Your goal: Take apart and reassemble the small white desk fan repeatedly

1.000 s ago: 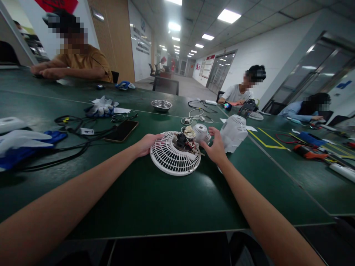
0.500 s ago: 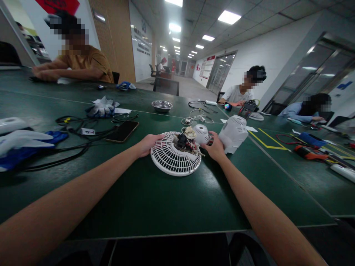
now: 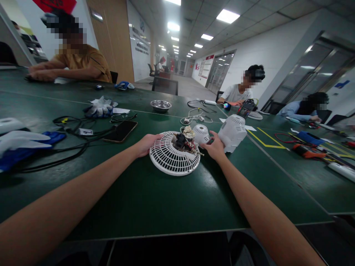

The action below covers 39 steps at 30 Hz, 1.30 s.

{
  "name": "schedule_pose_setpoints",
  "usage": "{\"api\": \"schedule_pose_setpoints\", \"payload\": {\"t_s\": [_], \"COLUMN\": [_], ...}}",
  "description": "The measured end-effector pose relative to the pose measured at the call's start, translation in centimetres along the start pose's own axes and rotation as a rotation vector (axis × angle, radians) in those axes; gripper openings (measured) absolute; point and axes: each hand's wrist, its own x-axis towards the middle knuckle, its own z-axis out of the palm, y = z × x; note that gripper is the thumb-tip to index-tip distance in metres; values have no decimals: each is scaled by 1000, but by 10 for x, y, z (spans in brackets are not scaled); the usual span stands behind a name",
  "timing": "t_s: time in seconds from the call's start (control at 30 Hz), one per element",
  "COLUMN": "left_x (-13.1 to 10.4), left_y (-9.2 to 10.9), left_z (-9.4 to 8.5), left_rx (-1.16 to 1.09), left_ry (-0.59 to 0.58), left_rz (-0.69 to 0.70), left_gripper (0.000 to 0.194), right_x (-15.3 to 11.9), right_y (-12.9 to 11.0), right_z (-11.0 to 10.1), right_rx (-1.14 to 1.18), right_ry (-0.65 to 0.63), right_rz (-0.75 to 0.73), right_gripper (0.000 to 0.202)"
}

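A white round fan grille (image 3: 166,162) lies on the green table, with an exposed motor (image 3: 183,142) and its wires on top. My left hand (image 3: 146,145) grips the grille's left edge, thumb above and the other fingers partly hidden. Behind the motor, toward the right, is a small white vented motor cover (image 3: 201,133). The thumb and fingers of my right hand (image 3: 215,147) close around the cover's right side; the fingertips are partly hidden. Just beyond that hand stands a white plastic fan base (image 3: 233,133).
Left of the grille lie a phone (image 3: 121,131), black cables (image 3: 74,147) and gloves (image 3: 24,146). A metal bowl (image 3: 161,106) and a white cable (image 3: 195,118) sit farther back. An orange-black tool (image 3: 307,151) lies to the right. Several people sit around the table.
The whole view has shifted slightly. Both hands keep the same places on the grille and the motor cover.
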Motion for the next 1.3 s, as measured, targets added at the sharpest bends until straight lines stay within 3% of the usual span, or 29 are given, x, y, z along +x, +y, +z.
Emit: {"api": "schedule_pose_setpoints", "payload": {"t_s": [0.23, 0.63, 0.73, 0.8, 0.9, 1.03, 1.13, 1.3], "left_x": [2, 4, 5, 5, 5, 3, 0, -9], "left_y": [-1, -2, -2, -2, -2, -3, -5, -2], "left_z": [-1, -1, -2, -3, -3, 1, 2, 1], "left_rx": [10, -6, 1, 10, 14, 50, 229, 747], "left_ry": [-1, -2, -14, -18, -29, 5, 79, 277], "left_rz": [4, 19, 16, 11, 15, 54, 142, 554], "left_gripper": [18, 17, 17, 17, 17, 18, 24, 41], "right_x": [2, -2, -3, -4, -7, -13, -19, -30], "right_y": [7, -6, -9, -13, -20, -32, -42, -53], "right_z": [2, -5, -6, -5, -5, -10, -12, -8], "right_rx": [-11, 30, 203, 474, 844, 992, 1031, 780], "right_ry": [-6, 3, 45, 47, -44, -176, -243, -205], "right_rz": [-3, 47, 149, 264, 394, 412, 325, 5], "right_gripper": [90, 81, 75, 69, 47, 39, 46, 63]}}
